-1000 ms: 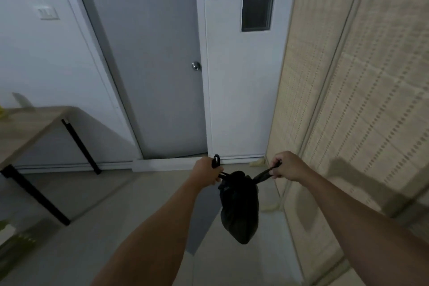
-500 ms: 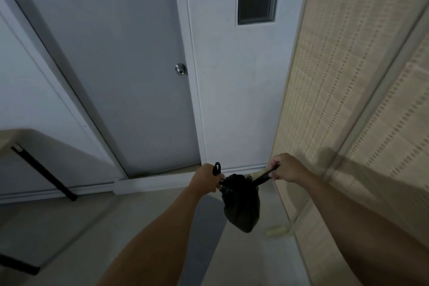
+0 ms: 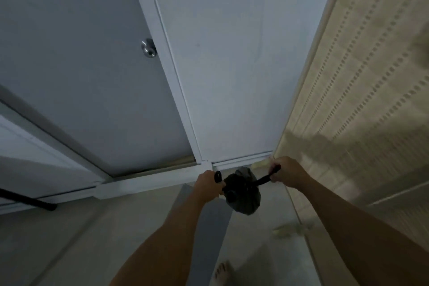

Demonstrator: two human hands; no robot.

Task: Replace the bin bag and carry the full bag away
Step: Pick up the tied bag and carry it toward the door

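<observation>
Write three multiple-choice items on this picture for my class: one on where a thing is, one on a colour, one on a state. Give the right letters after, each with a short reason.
1. Where is the bag?
A. On the floor
B. Hanging between the two hands
C. Hooked on the knob

2. What colour is the bag?
A. Black
B. White
C. Blue

3. How is the door with the knob?
A. Wide open
B. Taken off its frame
C. Shut

Answers:
1. B: the left hand and the right hand each grip one end of the bag's top, and the bag hangs clear of the floor.
2. A: the bag is black against the pale floor.
3. C: the door sits flush in its frame, with no room showing past it.
</observation>
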